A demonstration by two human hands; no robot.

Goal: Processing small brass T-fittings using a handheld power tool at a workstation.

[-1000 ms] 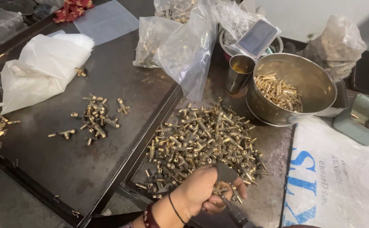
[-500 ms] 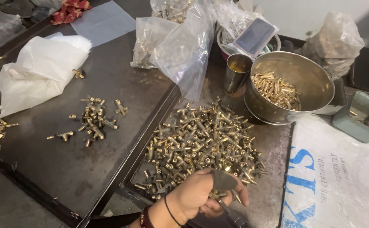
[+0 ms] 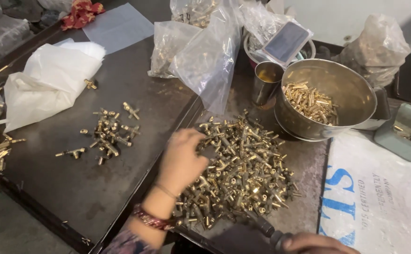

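your left hand [image 3: 181, 160] rests curled on the brass fittings pile [image 3: 243, 174]; at 5 o'clock, your right hand [image 3: 316, 243] grips a dark tool [image 3: 267, 230].

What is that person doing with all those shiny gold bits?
A person is working at a dark metal tray covered in small brass fittings. Their left hand reaches into the big pile of fittings. Their right hand holds a dark tool at the bottom edge. A smaller pile lies to the left, and a steel bowl holds more pieces.
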